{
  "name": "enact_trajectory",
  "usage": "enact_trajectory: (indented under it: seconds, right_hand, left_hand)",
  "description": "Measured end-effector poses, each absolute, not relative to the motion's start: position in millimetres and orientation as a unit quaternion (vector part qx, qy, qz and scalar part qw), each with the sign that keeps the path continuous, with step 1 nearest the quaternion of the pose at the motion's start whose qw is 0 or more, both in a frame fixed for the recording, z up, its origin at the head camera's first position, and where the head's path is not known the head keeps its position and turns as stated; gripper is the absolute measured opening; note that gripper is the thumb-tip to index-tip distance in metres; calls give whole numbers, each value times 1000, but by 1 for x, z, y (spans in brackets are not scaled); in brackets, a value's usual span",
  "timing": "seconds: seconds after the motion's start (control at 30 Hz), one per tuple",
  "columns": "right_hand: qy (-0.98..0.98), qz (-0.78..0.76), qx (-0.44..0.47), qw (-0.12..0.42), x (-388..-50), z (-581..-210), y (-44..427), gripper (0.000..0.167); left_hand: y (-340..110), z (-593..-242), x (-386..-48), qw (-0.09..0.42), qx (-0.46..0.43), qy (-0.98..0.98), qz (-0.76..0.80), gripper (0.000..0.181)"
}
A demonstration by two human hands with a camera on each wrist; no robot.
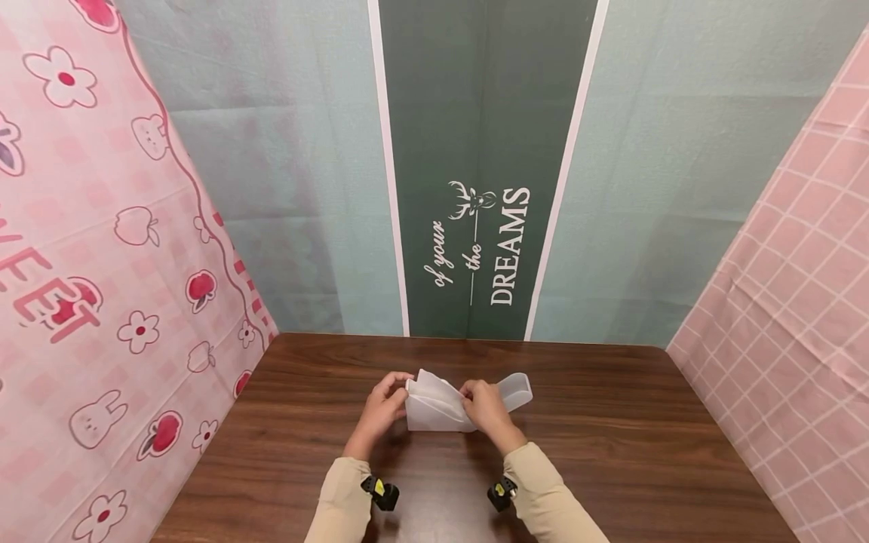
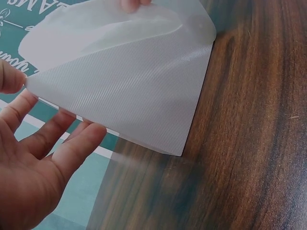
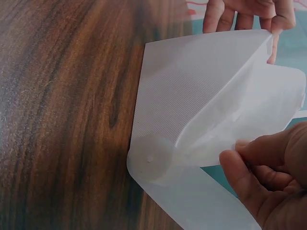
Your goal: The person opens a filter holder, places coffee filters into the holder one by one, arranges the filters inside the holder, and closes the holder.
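A translucent white plastic pouch (image 1: 434, 416) with a finely ribbed front stands on its lower edge on the table, its top gaping. My left hand (image 1: 382, 411) pinches its upper left corner by thumb and fingertips; the other fingers lie along the side edge. At the opening, my right hand (image 1: 485, 407) pinches the edge of the smooth rear sheet (image 3: 235, 110) between thumb and forefinger. A round pale disc (image 3: 151, 157) shows at a lower corner in the right wrist view. Beyond the right hand extends a white plastic band (image 1: 519, 388) with a rounded end.
The dark wood-grain table (image 1: 611, 437) reaches back to a green and blue curtain (image 1: 489, 113). Pink patterned cloth (image 1: 136, 264) hangs at the left, pink checked cloth (image 1: 801, 286) at the right. Black wrist cameras (image 1: 383, 494) sit on both forearms.
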State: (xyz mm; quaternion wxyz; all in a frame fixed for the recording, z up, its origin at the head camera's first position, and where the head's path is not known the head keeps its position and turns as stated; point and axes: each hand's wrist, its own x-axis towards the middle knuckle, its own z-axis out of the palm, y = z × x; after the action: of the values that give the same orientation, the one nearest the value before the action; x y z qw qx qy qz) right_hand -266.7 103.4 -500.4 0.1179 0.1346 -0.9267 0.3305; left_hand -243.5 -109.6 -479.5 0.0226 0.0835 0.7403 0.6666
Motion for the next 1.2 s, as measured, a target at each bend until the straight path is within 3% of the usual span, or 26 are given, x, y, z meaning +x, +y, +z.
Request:
enact_trajectory:
  seconds: [0.57,0.83,1.2]
  right_hand:
    - [-936,308,136,105,-264,-504,98,12]
    - [-938,291,138,131,-265,-508,94,13]
    - [-951,272,82,124,-264,-510,86,14]
  left_hand:
    - [-109,-480,-243,12,84,742,665,28]
    - [-108,-480,-243,7,89,745,662,27]
    - [-110,-480,-243,10,87,747,659,28]
